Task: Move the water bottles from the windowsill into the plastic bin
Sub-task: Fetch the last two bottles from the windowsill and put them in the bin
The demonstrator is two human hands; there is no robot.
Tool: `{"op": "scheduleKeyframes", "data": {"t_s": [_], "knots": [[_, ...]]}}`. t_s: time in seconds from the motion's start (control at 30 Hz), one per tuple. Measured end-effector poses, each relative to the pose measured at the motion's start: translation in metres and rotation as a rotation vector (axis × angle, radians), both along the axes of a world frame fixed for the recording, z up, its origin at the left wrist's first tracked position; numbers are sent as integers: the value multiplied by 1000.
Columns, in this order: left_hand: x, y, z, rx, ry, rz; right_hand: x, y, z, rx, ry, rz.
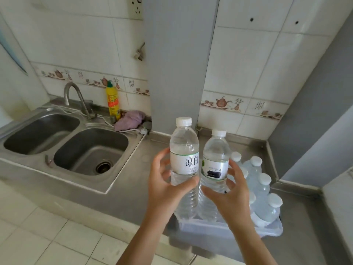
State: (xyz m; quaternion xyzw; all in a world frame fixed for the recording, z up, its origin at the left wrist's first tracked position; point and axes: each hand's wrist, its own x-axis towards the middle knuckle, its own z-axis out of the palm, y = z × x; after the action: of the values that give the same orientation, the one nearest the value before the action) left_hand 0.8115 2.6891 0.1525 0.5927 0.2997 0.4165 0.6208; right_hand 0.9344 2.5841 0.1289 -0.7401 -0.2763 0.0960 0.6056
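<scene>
My left hand point(164, 186) grips a clear water bottle point(184, 159) with a white cap and a white label with black characters. My right hand point(232, 196) grips a second clear bottle point(215, 161) with a white and dark label. Both bottles stand upright side by side, their bases just above the near end of the clear plastic bin point(210, 229) on the steel counter. Several white-capped bottles point(261, 190) stand packed in the bin's far and right part, partly hidden behind my right hand. The windowsill is out of view.
A steel double sink point(76, 148) with a curved tap point(76, 96) lies to the left. A yellow detergent bottle point(113, 100) and a purple cloth point(129, 120) sit behind it. A grey pillar point(177, 64) rises behind the bottles. Tiled floor shows below left.
</scene>
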Motion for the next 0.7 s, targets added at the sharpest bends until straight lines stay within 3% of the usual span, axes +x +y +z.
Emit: {"op": "scheduleKeyframes", "data": {"t_s": [0.43, 0.7], "knots": [[67, 71, -50, -57, 67, -40, 44, 76, -76, -190, 29, -300], [76, 82, -58, -47, 94, -131, 45, 90, -99, -335, 13, -329]]}}
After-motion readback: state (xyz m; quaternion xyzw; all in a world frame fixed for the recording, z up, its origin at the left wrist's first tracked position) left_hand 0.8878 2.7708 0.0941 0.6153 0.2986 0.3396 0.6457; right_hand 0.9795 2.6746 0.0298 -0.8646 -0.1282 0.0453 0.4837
